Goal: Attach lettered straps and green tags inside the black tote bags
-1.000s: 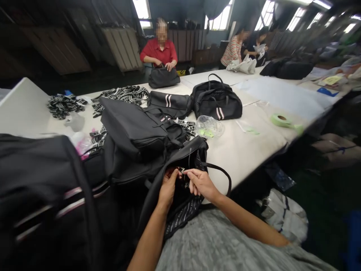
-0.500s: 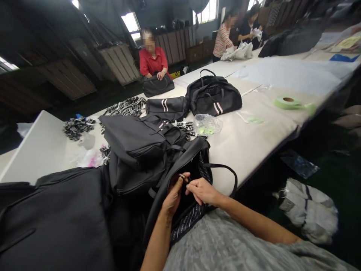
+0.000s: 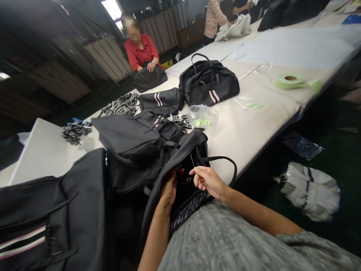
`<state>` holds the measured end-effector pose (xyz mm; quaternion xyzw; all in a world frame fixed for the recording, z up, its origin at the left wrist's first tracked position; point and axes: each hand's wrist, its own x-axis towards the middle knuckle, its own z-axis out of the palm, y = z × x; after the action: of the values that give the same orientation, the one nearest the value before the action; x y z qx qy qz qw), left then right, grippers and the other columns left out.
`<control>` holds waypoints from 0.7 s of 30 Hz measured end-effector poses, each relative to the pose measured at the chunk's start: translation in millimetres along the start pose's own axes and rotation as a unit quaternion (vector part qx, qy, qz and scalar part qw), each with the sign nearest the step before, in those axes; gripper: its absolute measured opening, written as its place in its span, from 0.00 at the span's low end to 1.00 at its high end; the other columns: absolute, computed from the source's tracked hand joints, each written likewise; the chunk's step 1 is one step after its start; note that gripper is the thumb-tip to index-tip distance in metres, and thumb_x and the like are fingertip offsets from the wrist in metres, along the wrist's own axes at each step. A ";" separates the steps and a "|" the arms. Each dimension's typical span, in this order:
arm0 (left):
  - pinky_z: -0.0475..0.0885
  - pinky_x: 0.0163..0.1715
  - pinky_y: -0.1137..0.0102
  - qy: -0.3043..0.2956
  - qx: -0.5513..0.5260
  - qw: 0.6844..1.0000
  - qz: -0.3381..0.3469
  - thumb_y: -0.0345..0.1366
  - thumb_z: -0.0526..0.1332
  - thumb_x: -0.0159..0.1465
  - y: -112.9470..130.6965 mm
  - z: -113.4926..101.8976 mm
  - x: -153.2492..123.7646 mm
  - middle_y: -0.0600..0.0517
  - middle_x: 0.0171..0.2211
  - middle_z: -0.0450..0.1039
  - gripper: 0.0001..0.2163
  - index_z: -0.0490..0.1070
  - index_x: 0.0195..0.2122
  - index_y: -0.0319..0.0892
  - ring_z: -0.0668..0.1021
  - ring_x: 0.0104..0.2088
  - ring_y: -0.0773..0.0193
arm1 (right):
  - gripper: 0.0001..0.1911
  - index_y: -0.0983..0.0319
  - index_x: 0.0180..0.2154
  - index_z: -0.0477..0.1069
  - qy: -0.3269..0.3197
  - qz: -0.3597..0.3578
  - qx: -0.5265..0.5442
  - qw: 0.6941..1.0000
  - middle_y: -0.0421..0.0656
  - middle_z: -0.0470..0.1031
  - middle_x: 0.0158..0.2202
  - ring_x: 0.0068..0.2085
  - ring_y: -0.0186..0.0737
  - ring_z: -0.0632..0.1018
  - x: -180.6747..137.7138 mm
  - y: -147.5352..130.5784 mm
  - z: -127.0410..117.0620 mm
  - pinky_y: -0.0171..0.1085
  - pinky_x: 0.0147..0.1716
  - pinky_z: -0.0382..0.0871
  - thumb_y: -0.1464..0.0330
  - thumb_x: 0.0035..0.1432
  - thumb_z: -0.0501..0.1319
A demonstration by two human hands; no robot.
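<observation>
My left hand (image 3: 168, 190) sits at lower centre of the frame, its fingers curled over the rim and into the dark mouth of the open black bag (image 3: 188, 145), gripping that edge; the fingertips are hidden inside. My right hand (image 3: 208, 181) hovers just beside it to the right, thumb and forefinger pinched shut at the bag's opening, the other fingers curled in. I cannot tell whether anything lies in that pinch. The bag leans against the near edge of the white table (image 3: 248, 131), just above my grey shirt (image 3: 220, 241), with its striped lining (image 3: 187, 210) showing below my hands and its carry handle (image 3: 228, 161) looping out to the right.

Left of centre, touching my bag, lies a stack of black bags (image 3: 132, 139), and a large black bag with pink stripes (image 3: 56, 214) fills the lower left. Above centre stands a black duffel bag (image 3: 210, 82), with a clear plastic bag of green tags (image 3: 203, 114) just below it. A green tape roll (image 3: 290, 81) lies at the upper right, printed straps (image 3: 120, 104) at the upper left of centre. At the top, a person in a red shirt (image 3: 141, 52) rests both hands on a black bag, and a person in a striped shirt (image 3: 213, 15) stands further right. A white bundle (image 3: 313, 190) lies on the floor at the right
</observation>
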<state>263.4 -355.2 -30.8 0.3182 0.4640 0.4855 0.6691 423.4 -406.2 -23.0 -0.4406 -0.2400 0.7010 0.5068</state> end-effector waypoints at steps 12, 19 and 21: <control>0.72 0.39 0.69 -0.046 0.052 0.996 -0.059 0.41 0.73 0.47 5.8 -0.2 5.6 0.49 0.35 0.78 0.16 0.76 0.34 0.38 0.79 0.34 0.63 | 0.17 0.65 0.38 0.75 -0.009 -0.076 0.078 0.994 0.45 0.75 0.30 0.26 0.29 0.71 16.0 6.3 5.2 0.30 0.25 0.62 0.57 0.55 0.64; 0.71 0.42 0.70 -0.030 0.068 0.997 -0.036 0.41 0.73 0.46 0.7 -2.4 -1.2 0.51 0.33 0.77 0.16 0.77 0.33 0.39 0.78 0.35 0.65 | 0.13 0.63 0.38 0.78 0.029 -0.130 0.146 0.980 0.40 0.68 0.30 0.30 0.28 0.66 22.4 7.5 6.6 0.30 0.27 0.61 0.62 0.52 0.68; 0.71 0.42 0.69 -0.040 0.076 0.995 -0.043 0.42 0.73 0.45 -1.4 -3.2 -1.8 0.50 0.32 0.78 0.17 0.77 0.33 0.39 0.78 0.34 0.64 | 0.13 0.63 0.38 0.78 0.034 -0.134 0.146 0.979 0.40 0.68 0.30 0.30 0.28 0.67 24.9 8.5 8.1 0.30 0.29 0.63 0.62 0.52 0.68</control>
<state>260.7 -357.5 -32.6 0.3667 0.4861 0.4062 0.6813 409.8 -385.5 -34.9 -0.3487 -0.1745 0.6388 0.6632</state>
